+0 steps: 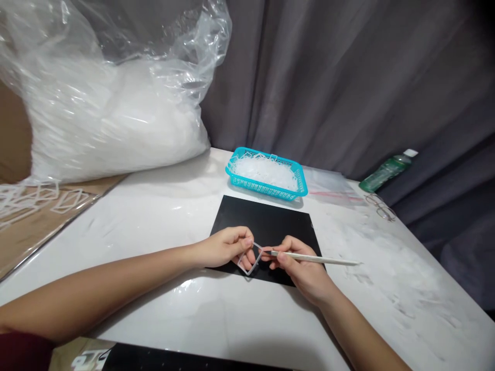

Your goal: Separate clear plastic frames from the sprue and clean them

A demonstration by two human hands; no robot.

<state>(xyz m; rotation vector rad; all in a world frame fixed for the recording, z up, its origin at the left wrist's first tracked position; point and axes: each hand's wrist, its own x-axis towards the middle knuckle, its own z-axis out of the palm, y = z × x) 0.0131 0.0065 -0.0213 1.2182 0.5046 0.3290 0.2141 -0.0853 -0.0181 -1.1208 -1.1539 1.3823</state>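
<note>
My left hand [234,245] pinches a small white square frame [255,264] by its upper left side, above a black mat [266,219]. In my right hand [299,260] is a slim pale-handled craft knife [317,257], held like a pen. Its dark tip end points left and meets the frame's right corner; whether the blade touches the plastic is too small to tell. Right fingertips also lie close to that corner. Both hands are over the mat's lower half.
Behind the mat stands a turquoise basket [266,191] of white pieces. A big clear bag [127,113] of white material fills the back left. More white frames [69,201] lie on cardboard at left. Flat plastic bags [328,185], a green bottle [386,171] and glasses [381,207] are at right.
</note>
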